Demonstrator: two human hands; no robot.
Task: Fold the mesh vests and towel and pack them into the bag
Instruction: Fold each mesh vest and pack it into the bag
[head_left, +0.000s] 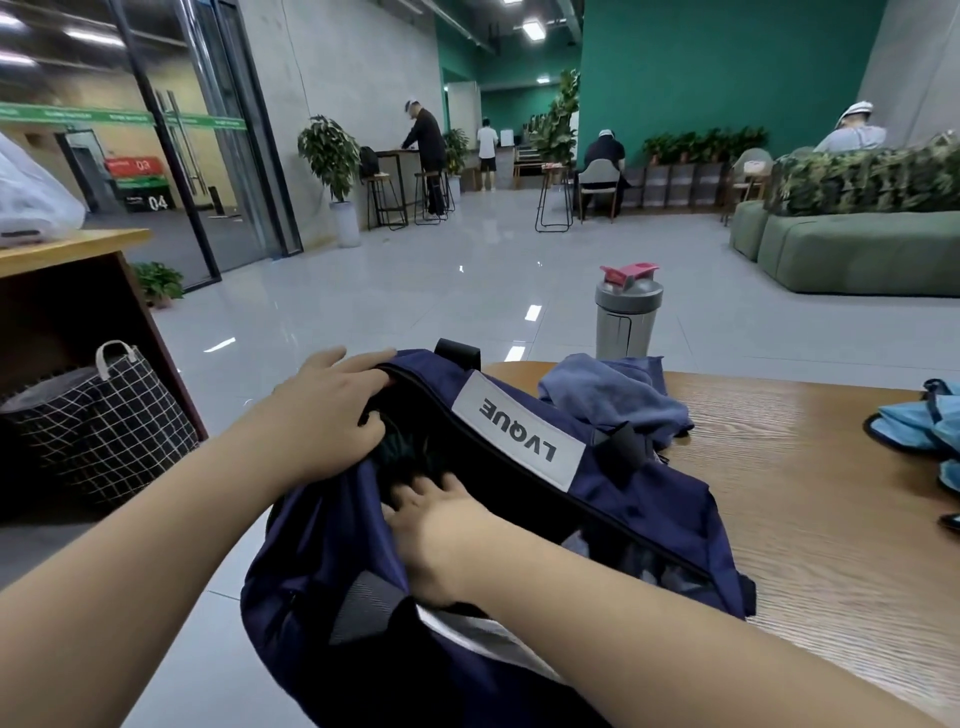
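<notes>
A navy duffel bag (639, 499) with a white LVQUE label lies unzipped at the left end of the wooden table (810, 499). My left hand (322, 415) grips the far left rim of the bag's opening, fingers curled over the edge. Reaching into the opening, my right hand (441, 525) presses its straight fingers on dark teal fabric (400, 449) inside; the fingertips are partly lost in shadow. Just behind the bag, a blue-grey towel (608, 395) lies crumpled on the table. A light blue mesh vest (914, 428) sits at the table's right edge.
A grey shaker bottle (626, 317) with a red lid stands behind the towel. On the floor to the left, a black checked basket (104, 415) stands beside a wooden cabinet (62, 291). Green sofas (857, 249) and seated people are far off.
</notes>
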